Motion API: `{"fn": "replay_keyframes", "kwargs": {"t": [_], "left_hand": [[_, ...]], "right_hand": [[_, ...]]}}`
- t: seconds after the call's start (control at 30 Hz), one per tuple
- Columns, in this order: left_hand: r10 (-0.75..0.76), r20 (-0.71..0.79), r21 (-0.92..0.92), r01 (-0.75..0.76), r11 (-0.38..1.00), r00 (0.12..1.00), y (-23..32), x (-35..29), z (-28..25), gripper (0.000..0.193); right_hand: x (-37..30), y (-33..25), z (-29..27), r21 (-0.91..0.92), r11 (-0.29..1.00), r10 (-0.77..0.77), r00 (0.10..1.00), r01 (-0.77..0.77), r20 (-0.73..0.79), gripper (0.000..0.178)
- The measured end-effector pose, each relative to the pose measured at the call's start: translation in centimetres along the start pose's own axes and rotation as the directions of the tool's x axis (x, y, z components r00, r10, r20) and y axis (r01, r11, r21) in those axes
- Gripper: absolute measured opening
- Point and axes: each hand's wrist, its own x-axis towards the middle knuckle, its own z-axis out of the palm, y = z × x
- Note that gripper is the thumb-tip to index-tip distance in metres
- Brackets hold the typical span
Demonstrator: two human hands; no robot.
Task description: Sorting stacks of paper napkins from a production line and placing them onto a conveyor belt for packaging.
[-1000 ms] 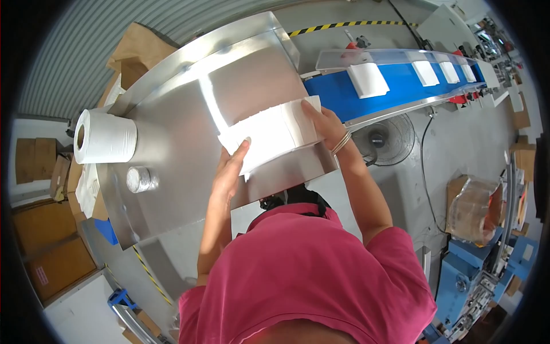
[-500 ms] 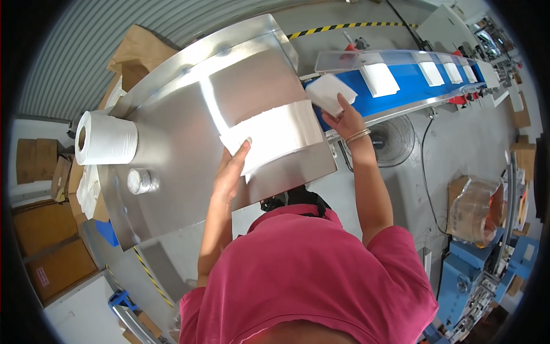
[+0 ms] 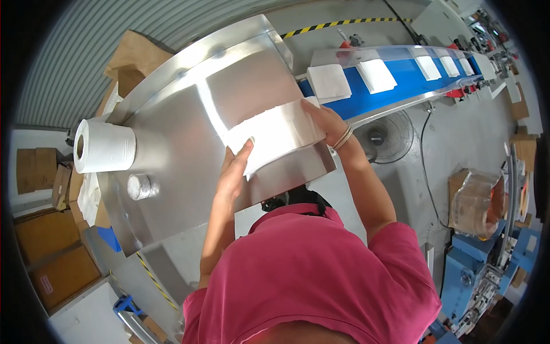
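A long stack of white folded sheets stands on edge near the front right corner of the steel table. My left hand grips the stack's left end, its thumb on the near face. At the other end my right hand has its fingers closed on the last sheets; part of the fingertips is hidden. Just beyond it, a white folded pack lies flat at the near end of the blue conveyor belt. A second white pack sits farther along, followed by several others.
On the table's left stand a large white roll and a small clear-wrapped roll. A raised steel rim bounds its far side. Clear guards flank the conveyor. A floor fan is beneath it, and a blue machine is at lower right.
My right hand has let go of a white pack, now flat on the belt's near end, and moved back left to the stack. The left hand stays on the stack.
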Motion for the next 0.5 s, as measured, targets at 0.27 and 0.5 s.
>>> {"fn": "replay_keyframes", "kwargs": {"t": [0.27,0.5], "left_hand": [[-0.046,-0.002,0.001,0.046,0.999,0.999,0.3,-0.5,0.1,0.122],[0.007,0.060,-0.047,-0.004,0.999,0.998,0.2,0.5,0.3,0.120]], "right_hand": [[-0.7,0.8,-0.2,-0.881,0.461,-0.378,0.922,0.106,-0.087,0.055],[3.0,0.2,-6.2,0.411,0.902,-0.018,0.962,0.135,-0.274,0.034]]}}
